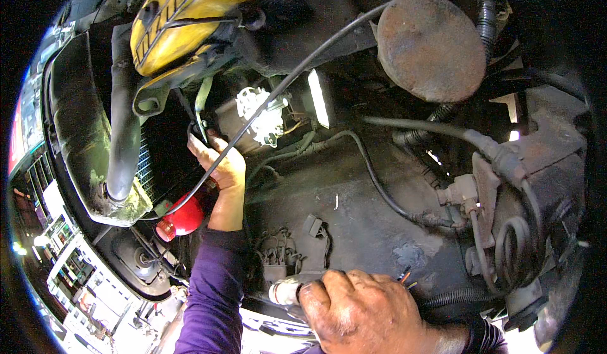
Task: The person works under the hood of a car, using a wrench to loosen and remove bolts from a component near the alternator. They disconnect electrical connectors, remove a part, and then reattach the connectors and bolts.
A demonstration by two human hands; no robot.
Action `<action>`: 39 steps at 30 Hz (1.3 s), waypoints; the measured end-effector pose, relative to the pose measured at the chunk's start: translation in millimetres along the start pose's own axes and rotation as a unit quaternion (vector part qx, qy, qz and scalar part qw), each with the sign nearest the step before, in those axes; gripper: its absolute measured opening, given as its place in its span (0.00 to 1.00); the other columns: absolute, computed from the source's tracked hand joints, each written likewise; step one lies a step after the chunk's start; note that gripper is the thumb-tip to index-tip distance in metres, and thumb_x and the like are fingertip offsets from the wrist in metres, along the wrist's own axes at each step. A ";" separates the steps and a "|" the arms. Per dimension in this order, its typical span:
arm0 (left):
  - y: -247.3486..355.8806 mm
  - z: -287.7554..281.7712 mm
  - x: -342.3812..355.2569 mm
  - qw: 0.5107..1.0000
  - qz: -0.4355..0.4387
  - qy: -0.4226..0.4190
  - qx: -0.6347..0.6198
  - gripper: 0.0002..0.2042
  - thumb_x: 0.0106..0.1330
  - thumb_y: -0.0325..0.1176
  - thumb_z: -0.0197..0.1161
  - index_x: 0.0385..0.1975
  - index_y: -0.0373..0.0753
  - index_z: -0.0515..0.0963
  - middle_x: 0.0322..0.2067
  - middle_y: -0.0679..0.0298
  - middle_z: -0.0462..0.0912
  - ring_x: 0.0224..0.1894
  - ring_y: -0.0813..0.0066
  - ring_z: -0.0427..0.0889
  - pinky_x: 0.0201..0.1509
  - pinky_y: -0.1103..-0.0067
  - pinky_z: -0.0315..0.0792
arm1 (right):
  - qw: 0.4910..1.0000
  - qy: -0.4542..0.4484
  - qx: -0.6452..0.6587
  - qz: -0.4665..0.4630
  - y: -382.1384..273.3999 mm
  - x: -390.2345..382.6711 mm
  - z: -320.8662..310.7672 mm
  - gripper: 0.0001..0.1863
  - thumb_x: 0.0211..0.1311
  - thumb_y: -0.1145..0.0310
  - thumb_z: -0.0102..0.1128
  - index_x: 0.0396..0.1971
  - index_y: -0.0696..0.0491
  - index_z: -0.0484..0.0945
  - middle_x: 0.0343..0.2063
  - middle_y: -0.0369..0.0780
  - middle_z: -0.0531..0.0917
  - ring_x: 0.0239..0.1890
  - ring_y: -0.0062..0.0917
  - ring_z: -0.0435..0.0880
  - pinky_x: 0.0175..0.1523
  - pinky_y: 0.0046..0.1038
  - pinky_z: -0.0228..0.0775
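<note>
Inside a vehicle's underside or engine bay, my left hand (pixel 218 164) reaches up behind a thin black cable (pixel 316 50), its fingers curled at a dark narrow part near a pale strap (pixel 203 94); what they grip is unclear. A brightly lit metal component (pixel 262 113) sits just right of it, and a red bottle-like container (pixel 188 211) lies below-left of the hand. At the bottom centre, my right hand (pixel 357 310) is closed round a white cylindrical object (pixel 283 291), beside some connectors (pixel 278 259).
A radiator-like unit with a grey hose (pixel 123 151) stands at the left. Overhead are a yellow painted part (pixel 171 22) and a rusty round plate (pixel 430 47). At the right are a bracket with fittings (pixel 461 192), coiled lines (pixel 509 253) and corrugated tubing (pixel 461 297).
</note>
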State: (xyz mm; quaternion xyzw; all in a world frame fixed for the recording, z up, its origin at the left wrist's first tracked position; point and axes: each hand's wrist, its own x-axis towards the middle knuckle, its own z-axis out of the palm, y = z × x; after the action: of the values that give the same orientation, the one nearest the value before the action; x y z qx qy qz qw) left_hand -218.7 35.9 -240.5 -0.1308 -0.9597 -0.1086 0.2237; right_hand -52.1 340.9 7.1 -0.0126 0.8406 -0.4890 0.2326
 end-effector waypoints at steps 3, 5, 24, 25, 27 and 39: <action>-4.6 -1.6 0.2 1.000 -0.006 -0.020 0.002 0.22 0.71 0.25 0.57 0.62 0.21 0.65 0.57 0.34 0.72 0.58 0.37 0.75 0.66 0.58 0.68 | 0.999 -0.038 0.033 -0.007 1.5 -0.9 -7.6 0.05 0.63 0.65 0.56 0.33 0.49 0.75 0.27 0.38 0.76 0.32 0.31 0.83 0.37 0.35 0.78; -7.0 -2.4 0.2 1.000 0.009 -0.017 0.012 0.22 0.72 0.25 0.56 0.62 0.21 0.65 0.58 0.33 0.72 0.59 0.37 0.75 0.66 0.58 0.67 | 0.996 -0.068 0.065 -0.011 2.3 -2.1 -13.4 0.05 0.62 0.65 0.57 0.33 0.50 0.75 0.28 0.38 0.76 0.34 0.31 0.83 0.39 0.36 0.78; -5.0 -10.5 -0.7 0.997 -0.053 -0.062 0.011 0.22 0.72 0.25 0.56 0.63 0.21 0.65 0.59 0.34 0.73 0.61 0.39 0.74 0.69 0.59 0.65 | 0.980 -0.089 0.175 -0.034 8.1 -3.0 -22.6 0.07 0.60 0.65 0.61 0.33 0.50 0.75 0.28 0.38 0.77 0.31 0.31 0.83 0.35 0.35 0.78; -5.0 -10.9 -0.1 0.996 -0.060 -0.066 0.009 0.22 0.72 0.25 0.56 0.63 0.21 0.65 0.58 0.35 0.73 0.61 0.39 0.74 0.69 0.59 0.65 | 0.980 -0.087 0.177 -0.034 7.7 -2.8 -21.9 0.07 0.60 0.65 0.61 0.33 0.50 0.75 0.28 0.38 0.77 0.31 0.31 0.83 0.35 0.35 0.78; -6.2 -12.1 0.7 0.997 -0.045 -0.064 0.007 0.23 0.73 0.26 0.58 0.62 0.19 0.66 0.59 0.33 0.74 0.61 0.39 0.76 0.68 0.60 0.68 | 0.980 -0.085 0.177 -0.033 8.1 -2.8 -21.5 0.07 0.59 0.65 0.61 0.33 0.50 0.75 0.28 0.38 0.77 0.31 0.31 0.83 0.35 0.35 0.78; -19.1 -13.0 -3.7 0.997 0.017 -0.069 0.033 0.23 0.74 0.26 0.57 0.64 0.20 0.64 0.61 0.32 0.72 0.62 0.36 0.73 0.69 0.58 0.65 | 0.980 -0.079 0.182 -0.032 16.7 -0.9 -22.9 0.07 0.59 0.65 0.62 0.33 0.50 0.75 0.28 0.38 0.77 0.31 0.32 0.83 0.35 0.35 0.78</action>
State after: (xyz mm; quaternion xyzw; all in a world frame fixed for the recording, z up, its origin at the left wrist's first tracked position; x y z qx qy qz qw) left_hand -216.0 13.7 -233.7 -0.1466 -0.9735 -0.0640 0.1633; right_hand -57.1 368.5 3.1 -0.0358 0.7156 -0.6384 0.2813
